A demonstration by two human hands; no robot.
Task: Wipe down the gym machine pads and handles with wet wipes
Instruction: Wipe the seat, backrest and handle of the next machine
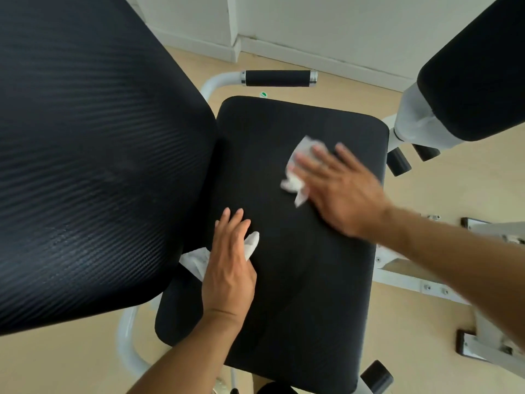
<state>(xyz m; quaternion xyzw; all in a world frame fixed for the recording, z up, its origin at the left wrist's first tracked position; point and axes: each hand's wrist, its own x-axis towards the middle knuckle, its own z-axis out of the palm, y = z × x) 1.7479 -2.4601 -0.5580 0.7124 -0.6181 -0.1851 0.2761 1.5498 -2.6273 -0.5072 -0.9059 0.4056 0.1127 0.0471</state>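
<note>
Back pad (85,152) looms on the left, and beside it the left hand (230,265) lies flat on the seat pad (284,280), fingers straight, pressing a wipe (251,244) near the pad's left edge. Further right, the right hand (338,189), blurred but also flat and unclenched, pushes a second wipe (298,172) over the far half. Best to keep both palms flat, overlap the strokes out to the edges, then take the handle (277,78) beyond.

Nothing readable anywhere here, no brand, label or number on the machine. Only mark is a small green-and-white sticker (264,94) on the floor by the seat, too tiny to make out.
</note>
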